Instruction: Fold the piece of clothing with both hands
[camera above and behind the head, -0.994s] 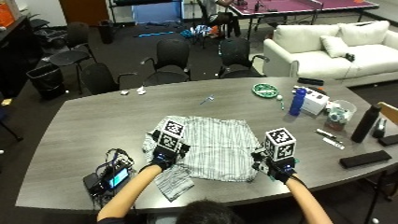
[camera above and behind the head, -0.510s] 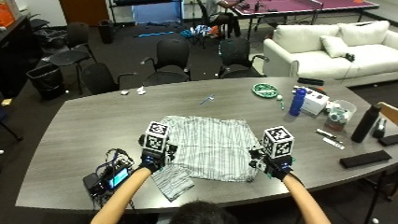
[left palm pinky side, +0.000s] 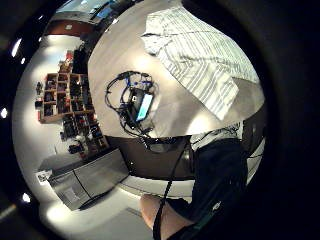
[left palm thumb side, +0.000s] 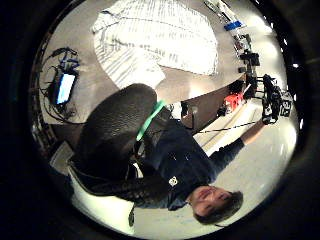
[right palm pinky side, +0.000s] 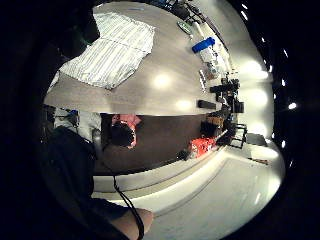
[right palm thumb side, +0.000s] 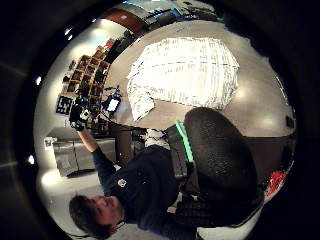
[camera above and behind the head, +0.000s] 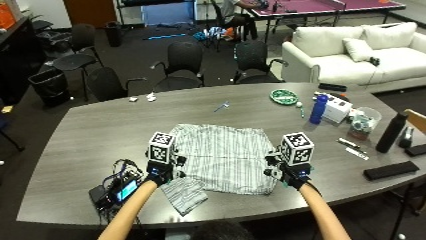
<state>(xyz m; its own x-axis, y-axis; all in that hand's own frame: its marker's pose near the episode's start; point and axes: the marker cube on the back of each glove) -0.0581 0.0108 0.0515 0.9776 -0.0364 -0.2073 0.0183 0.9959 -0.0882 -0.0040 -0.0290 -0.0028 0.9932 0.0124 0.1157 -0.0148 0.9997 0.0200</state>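
Striped shirt (camera above and behind the head: 225, 157) lies flat at table (camera above and behind the head: 80, 135) centre, between the hands. Left hand (camera above and behind the head: 160, 172) at its 9 o'clock edge, right hand (camera above and behind the head: 290, 175) at 3 o'clock (finger positions cannot be told).

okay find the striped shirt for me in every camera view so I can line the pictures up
Outside view: the striped shirt lies flat mid-table, between both hands.
Left little finger side: shirt on the table beside the cabled device.
Left thumb side: shirt on the table, near that device.
Right little finger side: shirt on the table.
Right thumb side: shirt beyond the black thumb.
Shared landmark: the grey table.
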